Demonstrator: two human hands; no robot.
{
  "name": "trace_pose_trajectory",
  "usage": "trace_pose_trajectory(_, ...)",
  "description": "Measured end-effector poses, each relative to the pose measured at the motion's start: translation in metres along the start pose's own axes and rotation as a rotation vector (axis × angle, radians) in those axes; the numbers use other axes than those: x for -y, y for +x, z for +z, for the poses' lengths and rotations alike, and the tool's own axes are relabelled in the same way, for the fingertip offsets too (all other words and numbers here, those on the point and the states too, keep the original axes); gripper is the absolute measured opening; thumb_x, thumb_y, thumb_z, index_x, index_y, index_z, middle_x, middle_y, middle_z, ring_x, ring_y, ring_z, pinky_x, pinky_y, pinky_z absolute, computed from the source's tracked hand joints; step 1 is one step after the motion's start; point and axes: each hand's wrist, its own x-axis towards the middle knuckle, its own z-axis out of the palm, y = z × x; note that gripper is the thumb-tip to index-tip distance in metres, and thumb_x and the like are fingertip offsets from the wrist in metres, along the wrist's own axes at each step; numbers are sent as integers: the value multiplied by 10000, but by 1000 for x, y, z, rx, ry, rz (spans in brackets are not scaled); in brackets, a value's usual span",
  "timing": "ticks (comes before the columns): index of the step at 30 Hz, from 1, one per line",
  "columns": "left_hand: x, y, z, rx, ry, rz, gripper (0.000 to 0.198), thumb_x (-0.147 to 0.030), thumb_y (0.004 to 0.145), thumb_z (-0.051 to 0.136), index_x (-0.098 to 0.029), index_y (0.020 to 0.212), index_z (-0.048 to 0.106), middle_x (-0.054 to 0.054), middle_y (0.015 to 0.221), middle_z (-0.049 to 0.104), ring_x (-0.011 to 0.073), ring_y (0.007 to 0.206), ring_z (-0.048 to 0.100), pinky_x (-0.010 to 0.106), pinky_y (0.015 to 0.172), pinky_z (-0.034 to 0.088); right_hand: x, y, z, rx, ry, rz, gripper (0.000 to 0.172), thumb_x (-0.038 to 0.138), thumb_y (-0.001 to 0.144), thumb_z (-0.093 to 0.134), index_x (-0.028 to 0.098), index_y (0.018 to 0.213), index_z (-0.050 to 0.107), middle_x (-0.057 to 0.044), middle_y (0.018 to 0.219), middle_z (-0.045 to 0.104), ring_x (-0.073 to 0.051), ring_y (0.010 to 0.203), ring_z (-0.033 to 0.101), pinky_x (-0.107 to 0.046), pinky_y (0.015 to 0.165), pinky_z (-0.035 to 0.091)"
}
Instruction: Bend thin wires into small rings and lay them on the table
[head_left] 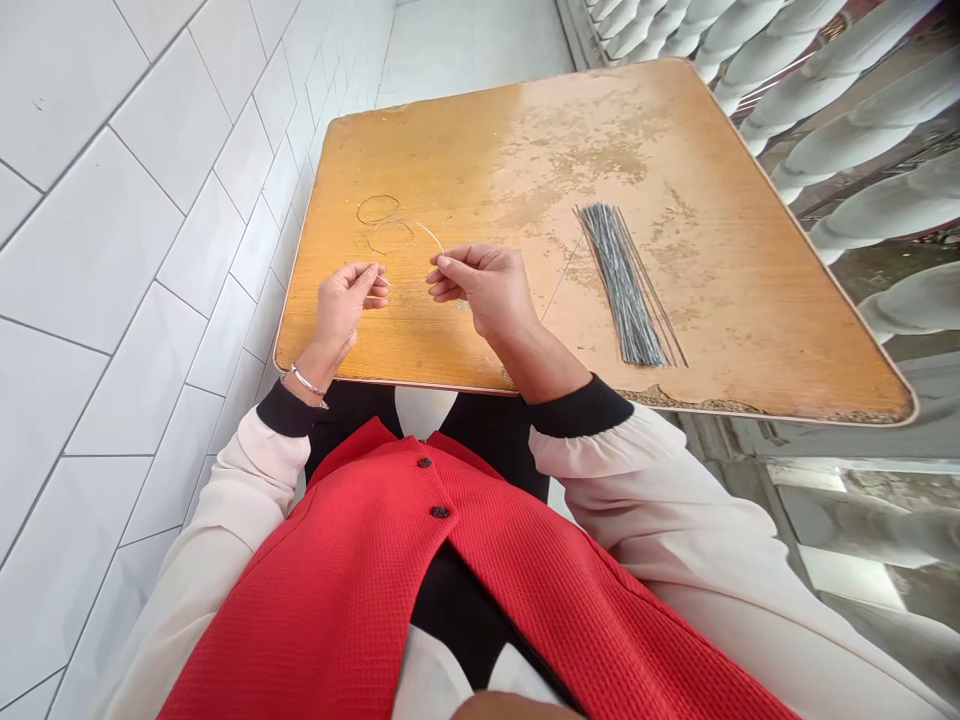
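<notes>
Over the near left part of a worn wooden table (525,120), my left hand (345,305) and my right hand (484,285) each pinch one end of a thin wire (426,233). The wire bends in an arc between the two hands, just above the tabletop. My fingers are closed on it in both hands. Two finished wire rings (384,222) lie flat on the table just beyond my left hand. A bundle of straight grey wires (622,285) lies to the right of my right hand, fanned slightly at the far end.
A white tiled wall (112,250) runs along the table's left edge. White balusters (825,90) stand beyond the right edge. The tabletop is scuffed and pale near its centre. I wear a red vest (420,590) and pale sleeves.
</notes>
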Motion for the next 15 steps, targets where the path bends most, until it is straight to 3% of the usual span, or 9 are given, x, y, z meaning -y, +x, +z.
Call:
trace_pose_trajectory(3, -10, 17, -5, 72, 137, -56, 200, -159, 959, 605, -155, 771, 675, -7, 704, 664, 53, 629, 622, 168, 585, 498, 11, 9, -4, 13, -30, 107, 158, 157, 912, 708, 144, 757, 682, -12, 649, 696, -68, 522, 623, -176, 538, 533)
trace_pose_trajectory(6, -22, 52, -8, 126, 259, -163, 249, -122, 953, 598, -148, 711, 655, -2, 654, 659, 48, 583, 600, 174, 571, 465, 16, 35, -4, 17, -92, 209, 231, 72, 925, 655, 140, 706, 670, -9, 604, 678, -63, 495, 605, -175, 532, 518)
trace_pose_trajectory(11, -25, 114, 1, 58, 390, -272, 339, -72, 934, 586, -139, 601, 579, -14, 525, 579, 52, 519, 550, 206, 588, 438, 13, 91, 14, -39, -263, 296, 353, 24, 923, 624, 159, 596, 608, 5, 506, 618, -69, 445, 570, -182, 489, 494)
trace_pose_trajectory(15, -16, 134, 9, 29, 483, -350, 370, -72, 942, 570, -144, 581, 540, -25, 462, 529, 47, 481, 504, 200, 570, 402, 2, 122, 26, -56, -471, 255, 410, -13, 839, 697, 176, 499, 570, 9, 418, 556, -82, 382, 506, -187, 419, 430)
